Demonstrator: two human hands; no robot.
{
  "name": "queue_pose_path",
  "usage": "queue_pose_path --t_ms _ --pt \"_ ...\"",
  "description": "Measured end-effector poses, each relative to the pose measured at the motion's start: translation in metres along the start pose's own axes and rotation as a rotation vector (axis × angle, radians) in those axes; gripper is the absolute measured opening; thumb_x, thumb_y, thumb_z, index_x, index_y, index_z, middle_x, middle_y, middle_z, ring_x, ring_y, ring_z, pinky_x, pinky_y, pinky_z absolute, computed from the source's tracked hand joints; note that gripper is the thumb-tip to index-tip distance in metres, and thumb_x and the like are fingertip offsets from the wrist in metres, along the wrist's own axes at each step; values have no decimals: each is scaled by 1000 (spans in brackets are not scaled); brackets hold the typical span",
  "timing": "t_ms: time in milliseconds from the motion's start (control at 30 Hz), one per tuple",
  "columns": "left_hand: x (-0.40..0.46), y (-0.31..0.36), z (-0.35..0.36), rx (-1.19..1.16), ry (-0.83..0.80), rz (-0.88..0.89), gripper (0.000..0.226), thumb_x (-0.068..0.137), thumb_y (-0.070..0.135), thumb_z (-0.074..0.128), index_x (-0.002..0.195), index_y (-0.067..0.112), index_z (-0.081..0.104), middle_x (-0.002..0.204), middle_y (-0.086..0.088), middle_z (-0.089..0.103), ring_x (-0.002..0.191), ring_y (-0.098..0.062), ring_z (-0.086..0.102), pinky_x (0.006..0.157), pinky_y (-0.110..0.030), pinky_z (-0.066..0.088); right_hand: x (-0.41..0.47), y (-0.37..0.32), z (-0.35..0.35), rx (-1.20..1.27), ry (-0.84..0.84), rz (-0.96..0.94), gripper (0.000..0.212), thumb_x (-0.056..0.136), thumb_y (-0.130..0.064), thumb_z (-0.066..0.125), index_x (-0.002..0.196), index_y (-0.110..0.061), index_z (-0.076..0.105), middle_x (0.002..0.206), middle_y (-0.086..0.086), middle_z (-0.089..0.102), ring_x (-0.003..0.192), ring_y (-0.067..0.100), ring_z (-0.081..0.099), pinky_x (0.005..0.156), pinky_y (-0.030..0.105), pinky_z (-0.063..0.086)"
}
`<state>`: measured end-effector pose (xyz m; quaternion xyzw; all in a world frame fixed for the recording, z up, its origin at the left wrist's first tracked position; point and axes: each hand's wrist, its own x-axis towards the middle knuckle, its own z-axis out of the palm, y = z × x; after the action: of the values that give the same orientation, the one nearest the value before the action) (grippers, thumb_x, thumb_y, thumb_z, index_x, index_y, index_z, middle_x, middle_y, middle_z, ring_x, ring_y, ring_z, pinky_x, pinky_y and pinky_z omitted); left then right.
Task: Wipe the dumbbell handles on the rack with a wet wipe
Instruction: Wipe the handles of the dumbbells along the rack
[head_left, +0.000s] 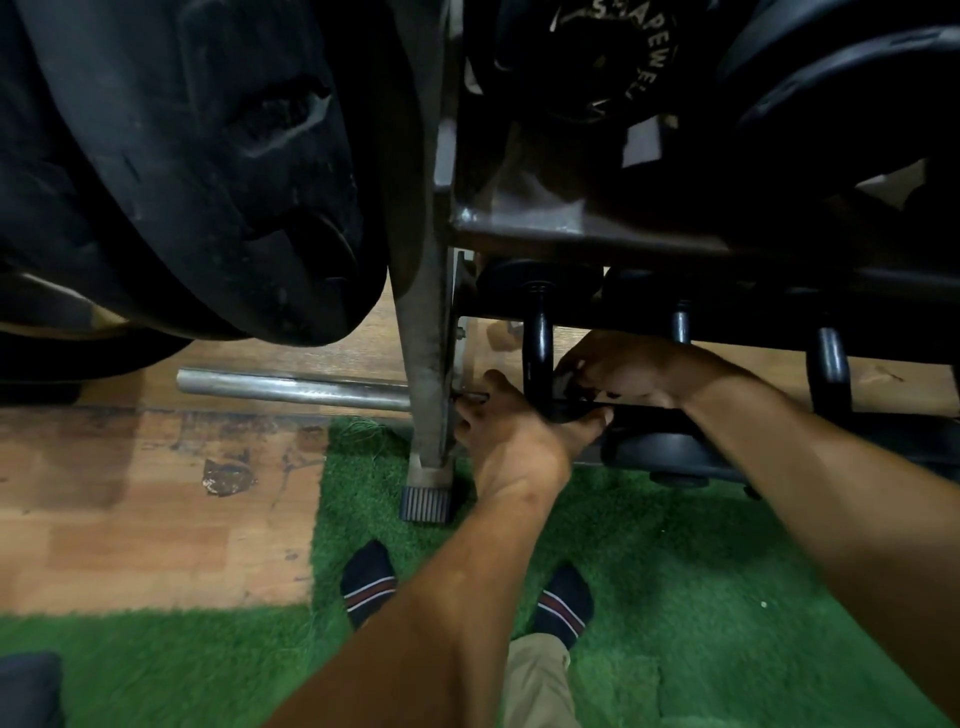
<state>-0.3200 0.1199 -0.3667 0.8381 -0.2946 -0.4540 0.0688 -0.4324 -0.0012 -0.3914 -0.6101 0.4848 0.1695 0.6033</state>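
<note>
Standing at the middle: rack leg (428, 364). Hanging at ten o'clock of it: weight plates (182, 171). Lying at nine o'clock, behind the leg: steel bar (291, 387). Sitting at three o'clock on the bottom shelf: dumbbell handle (537, 358), between left hand (511, 441) and right hand (618, 369). Standing at six o'clock on the turf (675, 571): two socked feet (369, 582).

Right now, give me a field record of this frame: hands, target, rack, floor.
left hand: left hand low by the rack leg, fingers reaching to the handle's near end
right hand: right hand curled at the dumbbell handle; wipe not clearly visible
target: leftmost black handle on the bottom shelf
other handles: two more to the right
floor: green turf, wood boards, steel bar lying behind the leg
</note>
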Motion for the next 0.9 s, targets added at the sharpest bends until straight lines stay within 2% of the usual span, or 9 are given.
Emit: queue_pose_path --t_ms 100,167,233,333,433,567,700,800,900 --pt "-1 1 -1 9 4 7 122 57 82 79 147 12 34 154 -17 38 146 -41 31 116 -53 34 -15 -18 -8 -127 22 -29 16 79 0 68 91 9 74 77 16 69 67 12 61 63 25 45" --pt "-2 2 -3 22 -5 7 124 59 81 79 150 11 31 157 -19 33 148 -40 27 118 -52 31 -16 -25 -13 -312 53 -55 7 77 -10 75 82 -4 74 73 8 66 74 17 60 63 27 43" --pt "-3 4 -5 39 -23 -3 127 62 81 77 155 12 25 161 -21 25 151 -39 20 121 -49 25 -11 -29 -11 -608 251 -163 4 86 -20 70 85 -20 74 82 0 64 84 21 64 65 27 42" --pt "-5 5 -6 42 -30 -8 127 64 81 76 156 12 23 163 -22 22 152 -40 17 120 -48 24 -6 -30 2 -775 611 -299 15 92 -24 60 99 -29 73 100 -1 68 91 25 66 72 28 45" --pt "-6 6 -7 35 -29 -15 125 64 80 77 155 13 25 161 -22 23 150 -41 21 117 -47 29 -1 -34 13 -1032 754 -407 25 92 -16 62 111 -30 70 103 -5 66 90 22 67 64 26 39" --pt "-5 6 -5 44 -30 -10 126 64 82 75 155 12 23 161 -22 25 151 -40 20 117 -46 29 4 -38 18 -1088 713 -456 35 96 -15 50 126 -28 64 121 -8 62 90 22 67 66 30 53" --pt "-5 5 -5 3 -25 -23 125 61 82 78 153 14 27 160 -22 27 149 -41 23 116 -46 30 6 -45 21 -1219 525 -495 54 98 -27 17 134 -25 57 138 -6 55 86 22 68 59 30 47" --pt "-4 5 -6 23 -22 -9 122 63 80 78 152 12 29 159 -22 30 150 -40 22 117 -47 28 15 -54 18 -1295 488 -484 41 100 -27 30 130 -22 59 131 -1 53 79 25 66 57 32 48" --pt "-4 5 -6 38 -20 -5 121 62 82 76 150 12 31 158 -20 34 149 -40 23 117 -48 31 15 -65 22 -1324 462 -352 30 100 -25 44 122 -20 64 121 6 60 86 29 66 63 37 50"
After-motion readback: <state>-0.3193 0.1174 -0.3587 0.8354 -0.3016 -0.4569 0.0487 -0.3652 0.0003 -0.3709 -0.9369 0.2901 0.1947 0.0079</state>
